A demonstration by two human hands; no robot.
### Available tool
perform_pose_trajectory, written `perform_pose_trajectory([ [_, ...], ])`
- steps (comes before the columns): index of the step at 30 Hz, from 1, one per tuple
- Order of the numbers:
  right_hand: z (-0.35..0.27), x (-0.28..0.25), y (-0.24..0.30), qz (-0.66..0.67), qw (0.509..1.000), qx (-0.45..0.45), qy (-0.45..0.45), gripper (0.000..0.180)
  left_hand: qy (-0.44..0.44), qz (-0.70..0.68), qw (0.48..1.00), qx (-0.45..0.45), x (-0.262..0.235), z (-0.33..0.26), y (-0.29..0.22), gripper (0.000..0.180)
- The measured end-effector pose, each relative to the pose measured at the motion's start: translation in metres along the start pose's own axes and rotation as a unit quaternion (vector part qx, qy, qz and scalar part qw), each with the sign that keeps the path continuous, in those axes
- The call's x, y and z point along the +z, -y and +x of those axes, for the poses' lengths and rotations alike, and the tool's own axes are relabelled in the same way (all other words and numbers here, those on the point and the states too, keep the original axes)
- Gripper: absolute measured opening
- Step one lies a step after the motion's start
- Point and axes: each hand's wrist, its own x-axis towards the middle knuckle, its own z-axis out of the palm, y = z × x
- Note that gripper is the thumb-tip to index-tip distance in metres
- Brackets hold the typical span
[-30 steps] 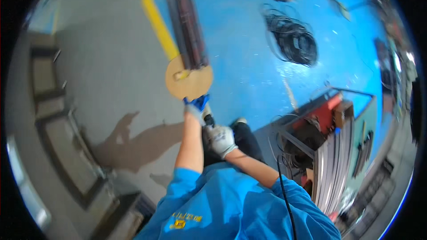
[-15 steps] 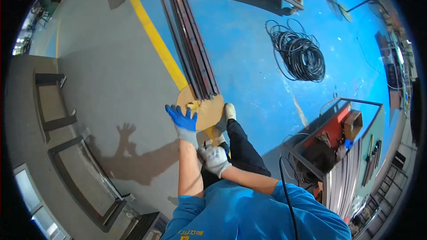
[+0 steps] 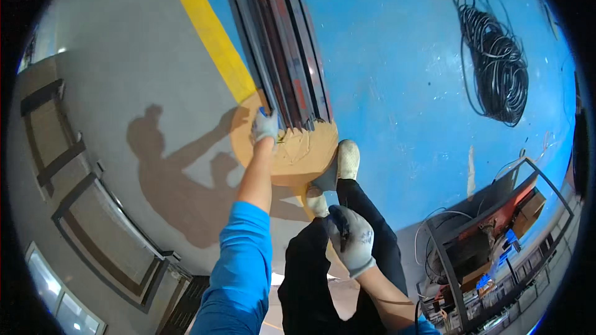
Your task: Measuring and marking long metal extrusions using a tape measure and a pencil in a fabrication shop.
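Basically, bundle of dark metal bars [image 3: 288,43] lies on blue flr [image 3: 397,105], long axis approx 11:30–5:30, far ends cut off at top edge, near ends over round tan board [image 3: 292,164]. L grip [image 3: 265,122] at near end of leftmost bars, looks touching; can't tell if clenched. R grip [image 3: 352,239] curled, dark shape at fingers, can't tell if held. Vs 0.5 s ago: L was up w/ fingers spread, now down at bar ends. Clock from board: yellow stripe [image 3: 214,37] 11, meets board; black cable coil [image 3: 503,68] 2, well apart; metal rack [image 3: 444,263] 4; dark frames [image 3: 74,198] 8. In the way: R shoe [image 3: 348,160] 3, L shoe [image 3: 315,201] 5, both by board edge.
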Motion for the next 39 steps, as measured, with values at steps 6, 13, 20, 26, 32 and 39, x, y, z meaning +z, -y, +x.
perform_pose_trajectory([
  [6, 0.025, 0.006, -0.042, -0.014, 0.988, 0.079, 0.13, 0.026, 0.014, 0.048, 0.998, 0.041, 0.097, 0.062, -0.002, 0.042],
  [13, 0.017, 0.015, -0.015, 0.088, 0.994, 0.021, 0.057, 0.028, -0.026, -0.289, 0.957, 0.032, -0.028, 0.064, 0.064, 0.026],
  [20, -0.065, -0.028, 0.013, 0.203, 0.976, 0.074, -0.029, 0.027, 0.352, -0.518, 0.753, -0.203, -0.213, -0.045, -0.053, 0.024],
  [26, -0.166, -0.146, 0.078, 0.176, 0.969, -0.051, -0.167, 0.029, 0.239, -0.593, 0.768, 0.023, -0.347, -0.152, -0.087, 0.028],
  [32, -0.323, -0.239, 0.101, 0.306, 0.882, 0.003, -0.359, 0.027, 0.241, -0.539, 0.806, 0.044, -0.386, -0.447, -0.057, 0.027],
  [39, -0.478, -0.269, 0.093, 0.224, 0.825, -0.048, -0.517, 0.031, 0.247, -0.405, 0.87, 0.133, -0.431, -0.576, 0.066, 0.065],
])
